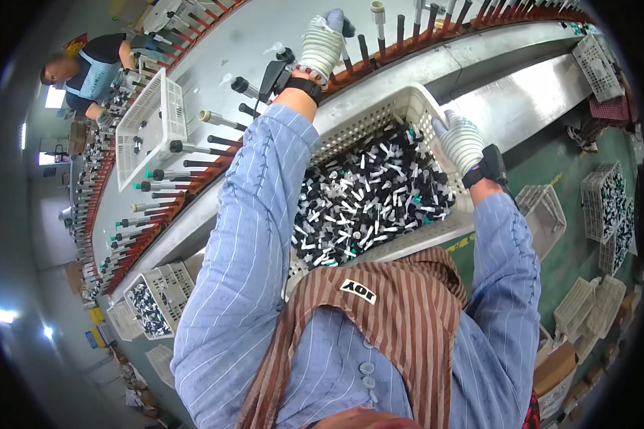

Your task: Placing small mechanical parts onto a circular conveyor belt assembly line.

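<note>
My left hand (pixel 320 50), in a striped knit glove with grey fingertips, reaches over the row of upright pegs at the far side. Its fingers are closed round a small black part (pixel 348 28), mostly hidden by the glove. My right hand (pixel 461 146), gloved alike, is closed on the right rim of the white plastic basket (pixel 431 107) in front of me. That basket holds a heap of small black-and-white plastic parts (pixel 368 193), a few of them green. Each wrist carries a black strapped device.
Pegs (pixel 401 32), some bearing black or clear parts, line a curved conveyor with a grey inner table (pixel 229 43). A white crate (pixel 157 114) sits on that table. A co-worker (pixel 96 71) works at the far left. More crates (pixel 157 297) stand left and right (pixel 602 196).
</note>
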Demonstrator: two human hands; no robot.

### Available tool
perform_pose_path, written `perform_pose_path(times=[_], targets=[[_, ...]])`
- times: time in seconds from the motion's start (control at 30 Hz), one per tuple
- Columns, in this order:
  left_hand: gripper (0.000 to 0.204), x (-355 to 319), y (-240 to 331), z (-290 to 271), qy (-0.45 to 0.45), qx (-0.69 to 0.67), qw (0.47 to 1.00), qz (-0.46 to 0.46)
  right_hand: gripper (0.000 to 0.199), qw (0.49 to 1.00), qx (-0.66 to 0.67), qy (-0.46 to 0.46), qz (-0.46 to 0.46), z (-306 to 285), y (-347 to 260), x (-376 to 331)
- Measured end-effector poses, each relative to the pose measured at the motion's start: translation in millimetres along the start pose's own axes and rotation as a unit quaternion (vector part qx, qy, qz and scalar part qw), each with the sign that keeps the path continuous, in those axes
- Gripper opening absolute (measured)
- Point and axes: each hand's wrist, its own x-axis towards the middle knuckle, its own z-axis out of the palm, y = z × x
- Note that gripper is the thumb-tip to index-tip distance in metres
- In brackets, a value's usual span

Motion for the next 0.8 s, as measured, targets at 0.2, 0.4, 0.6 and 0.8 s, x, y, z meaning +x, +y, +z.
perform_pose_path(times=[0.2, 0.4, 0.6, 0.8], targets=[[0.038, -31.1, 8.2, -21.3, 0.062, -0.16, 0.979, 0.113, 0.042, 1.0, -0.017, -0.017, -0.004, -6.4, -10.0, 4.4], [0.035, -67.8, -4.7, -32.7, 0.182, 0.053, 0.981, -0.033, 0.044, 1.0, -0.004, 0.021, -0.021, -6.2, -5.1, 2.2], [0.024, -222.3, -3.1, 71.6, -0.113, 0.102, 0.968, 0.197, 0.042, 0.999, 0.003, 0.009, -0.034, -15.9, -26.3, -4.9], [0.026, -301.1, 8.6, 223.5, -0.503, 0.211, 0.834, 0.082, 0.04, 1.0, -0.006, -0.003, 0.009, -5.0, -12.5, -4.0]])
